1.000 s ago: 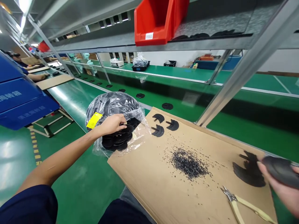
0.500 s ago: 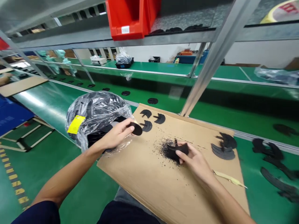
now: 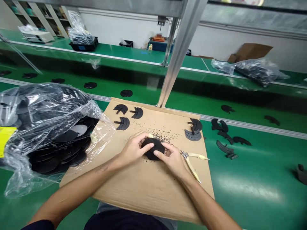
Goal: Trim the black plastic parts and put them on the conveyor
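Note:
My left hand (image 3: pixel 134 147) pinches a round black disc (image 3: pixel 150 147) over the middle of the cardboard sheet (image 3: pixel 134 188). My right hand (image 3: pixel 173 158) grips the right side of the black piece, where the curved black part it carried meets the disc; the fingers hide how the two fit. Small black crumbs (image 3: pixel 163 137) are scattered just behind my hands. To the right of my right hand lie yellow-handled nippers (image 3: pixel 192 167), their handles spread. Curved black parts with stems rest on the sheet's far left (image 3: pixel 124 123) and far right (image 3: pixel 193 134).
A clear plastic bag (image 3: pixel 48 105) full of black discs (image 3: pixel 69 148) stands at the left, overlapping the cardboard. More curved black parts (image 3: pixel 225 147) lie on the green bench to the right. Behind the sheet rises a metal post (image 3: pixel 178 54); single discs (image 3: pixel 126 93) line the green strip behind.
My left hand has carried the disc from beside the bag to the right, and both hands now meet at the black piece. The view has turned right and down.

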`<state>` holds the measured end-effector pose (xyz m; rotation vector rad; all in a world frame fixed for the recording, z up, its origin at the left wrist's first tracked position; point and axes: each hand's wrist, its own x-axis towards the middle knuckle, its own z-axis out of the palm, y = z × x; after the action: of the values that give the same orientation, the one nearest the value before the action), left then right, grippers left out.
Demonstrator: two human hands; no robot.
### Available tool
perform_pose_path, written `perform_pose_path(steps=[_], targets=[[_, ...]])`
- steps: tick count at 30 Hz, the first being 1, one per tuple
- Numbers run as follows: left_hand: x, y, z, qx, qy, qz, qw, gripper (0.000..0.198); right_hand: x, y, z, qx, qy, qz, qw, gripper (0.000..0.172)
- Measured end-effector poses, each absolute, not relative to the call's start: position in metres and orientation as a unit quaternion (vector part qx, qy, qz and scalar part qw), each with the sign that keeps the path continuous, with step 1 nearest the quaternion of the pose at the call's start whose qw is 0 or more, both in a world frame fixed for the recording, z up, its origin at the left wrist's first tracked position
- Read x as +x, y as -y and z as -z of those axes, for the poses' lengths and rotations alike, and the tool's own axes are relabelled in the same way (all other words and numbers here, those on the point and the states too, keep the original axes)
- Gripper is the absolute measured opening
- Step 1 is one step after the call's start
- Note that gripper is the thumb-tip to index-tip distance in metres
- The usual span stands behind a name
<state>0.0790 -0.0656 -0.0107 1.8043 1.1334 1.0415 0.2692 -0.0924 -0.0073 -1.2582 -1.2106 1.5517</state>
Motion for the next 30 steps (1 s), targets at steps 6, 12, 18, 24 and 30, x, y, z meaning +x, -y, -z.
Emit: perform_pose_path(steps=[6,12,18,24,30], targets=[[0.082,0.077,0.012,0.697,-0.466,-0.424,0.342,0.009,0.267,0.096,0.011,-0.499,0.461,-0.618,0.395,0.04],[0.082,0.076,0.013,0.692,-0.45,-0.434,0.36,0.007,0.271,0.096,0.011,-0.506,0.455,-0.618,0.394,0.039],[0.083,0.076,0.015,0.698,-0.439,-0.427,0.371,0.008,0.271,0.099,0.012,-0.5,0.483,-0.602,0.393,0.039],[0.086,0.081,0.021,0.674,-0.438,-0.427,0.414,0.012,0.268,0.101,0.012,-0.49,0.52,-0.556,0.424,0.036],[0.089,0.086,0.023,0.691,-0.411,-0.464,0.372,0.011,0.266,0.103,0.009,-0.504,0.566,-0.491,0.43,0.031]])
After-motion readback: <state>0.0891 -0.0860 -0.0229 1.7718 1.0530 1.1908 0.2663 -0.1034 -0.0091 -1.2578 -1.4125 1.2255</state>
